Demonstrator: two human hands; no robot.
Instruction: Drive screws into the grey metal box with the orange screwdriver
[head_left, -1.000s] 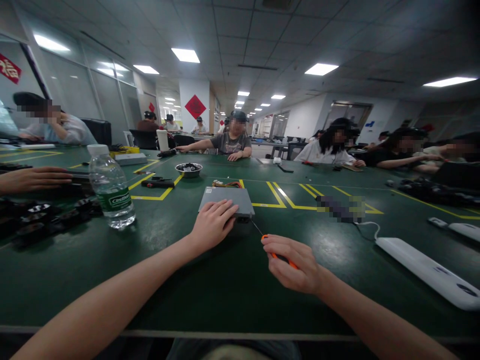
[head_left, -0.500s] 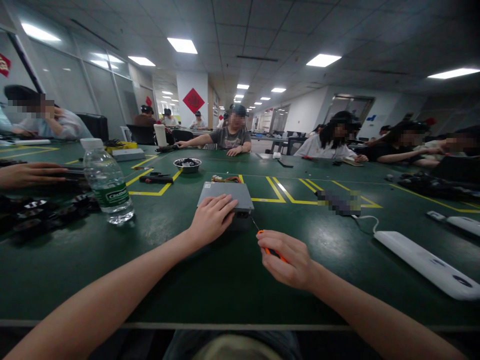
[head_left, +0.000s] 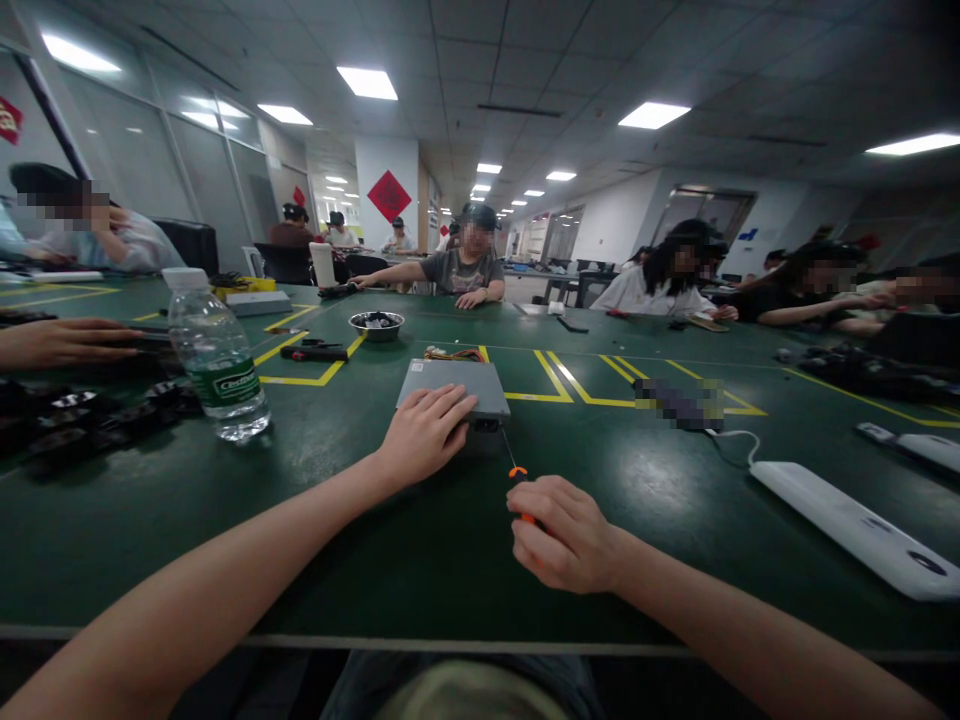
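A grey metal computer power supply [head_left: 484, 383] lies on the green table in front of me, its coloured wires at the far side and a black socket on the near face. My left hand [head_left: 427, 430] rests over its near left top with fingers stretched out flat. My right hand [head_left: 562, 530] is closed round the handle of an orange and black screwdriver [head_left: 517, 475]. Its thin shaft points up at the right part of the near face. Whether the tip touches there is too small to tell.
A water bottle [head_left: 225, 365] stands left, beside black parts [head_left: 97, 420] and another person's hand [head_left: 67, 343]. Behind are a metal bowl [head_left: 376, 325] and a black tool [head_left: 313, 351]. A white power bank-like device [head_left: 847, 525] with a cable lies right. People sit around the table.
My right hand has shifted slightly left and down, and the screwdriver handle has swung to a steeper angle. My left hand stays on the power supply.
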